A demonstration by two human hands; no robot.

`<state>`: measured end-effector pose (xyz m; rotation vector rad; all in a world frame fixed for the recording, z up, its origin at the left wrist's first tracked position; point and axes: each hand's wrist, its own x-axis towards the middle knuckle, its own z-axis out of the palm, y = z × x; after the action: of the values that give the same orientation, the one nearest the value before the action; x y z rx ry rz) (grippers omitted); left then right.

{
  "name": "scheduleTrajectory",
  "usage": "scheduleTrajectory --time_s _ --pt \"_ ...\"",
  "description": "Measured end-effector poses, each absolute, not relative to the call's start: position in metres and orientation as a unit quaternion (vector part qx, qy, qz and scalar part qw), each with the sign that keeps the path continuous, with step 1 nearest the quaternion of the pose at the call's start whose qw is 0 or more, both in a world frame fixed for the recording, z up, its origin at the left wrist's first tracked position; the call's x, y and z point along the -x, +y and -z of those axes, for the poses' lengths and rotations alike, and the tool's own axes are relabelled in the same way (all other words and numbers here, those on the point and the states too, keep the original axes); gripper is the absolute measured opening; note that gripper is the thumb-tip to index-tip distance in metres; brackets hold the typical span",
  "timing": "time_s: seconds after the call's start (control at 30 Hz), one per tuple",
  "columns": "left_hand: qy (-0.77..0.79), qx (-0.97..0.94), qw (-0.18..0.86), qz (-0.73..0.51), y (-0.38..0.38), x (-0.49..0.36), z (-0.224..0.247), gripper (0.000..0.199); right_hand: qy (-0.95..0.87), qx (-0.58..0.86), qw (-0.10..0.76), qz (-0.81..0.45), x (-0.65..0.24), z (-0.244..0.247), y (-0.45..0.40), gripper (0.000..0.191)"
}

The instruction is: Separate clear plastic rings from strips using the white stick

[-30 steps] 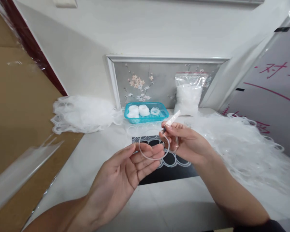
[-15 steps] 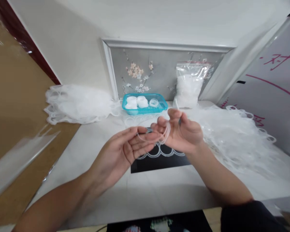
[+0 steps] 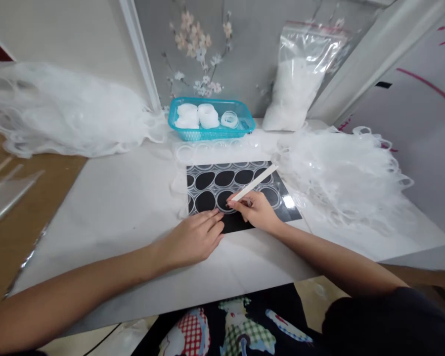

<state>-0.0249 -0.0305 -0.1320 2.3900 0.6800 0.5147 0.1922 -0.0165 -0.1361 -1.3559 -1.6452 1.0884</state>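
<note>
On the black mat [image 3: 241,227] lies a translucent sheet of joined rings [image 3: 237,187], with dark round openings between pale rims. My right hand [image 3: 257,210] is closed around a slim, flat white stick-like tool [image 3: 257,182]. Its lower end is at my fingertips over one of the front rings, and the other end slants up to the right; the exact tip is hidden. Palm down, my left hand [image 3: 196,236] rests at the front edge of the sheet, fingers stretched out and fingertips touching near that same ring.
Behind the mat stands a blue basket [image 3: 211,133] with several stacks of white rings. A zip bag [image 3: 294,89] of white material leans at the back wall. Heaps of translucent ring sheets lie at left [image 3: 74,113] and right [image 3: 341,173]. A whiteboard [image 3: 422,109] borders the right side.
Both hands have come down from mid-air to the sheet on the mat. The thin clear rings held between them are no longer in the hands. The view has tilted downward.
</note>
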Motion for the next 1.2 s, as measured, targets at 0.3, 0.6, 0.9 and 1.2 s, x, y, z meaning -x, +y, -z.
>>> scheduleTrajectory --time_s 0.3,0.6,0.9,1.2 --pt "0.26 -0.89 0.322 -0.19 -0.035 0.017 0.132 0.03 -0.675 0.531 0.341 -0.381 -0.197 0.135 -0.018 0.025" --pt "0.26 -0.885 0.329 -0.202 -0.032 0.017 0.137 0.031 -0.698 0.52 0.34 -0.357 -0.196 0.135 -0.02 0.019" --pt "0.257 -0.9 0.299 -0.185 -0.032 0.017 0.138 0.034 -0.7 0.53 0.34 -0.338 -0.197 0.136 -0.02 0.019" --pt "0.274 -0.918 0.235 -0.161 -0.028 0.011 0.13 0.035 -0.76 0.501 0.311 -0.275 -0.197 0.135 -0.023 0.021"
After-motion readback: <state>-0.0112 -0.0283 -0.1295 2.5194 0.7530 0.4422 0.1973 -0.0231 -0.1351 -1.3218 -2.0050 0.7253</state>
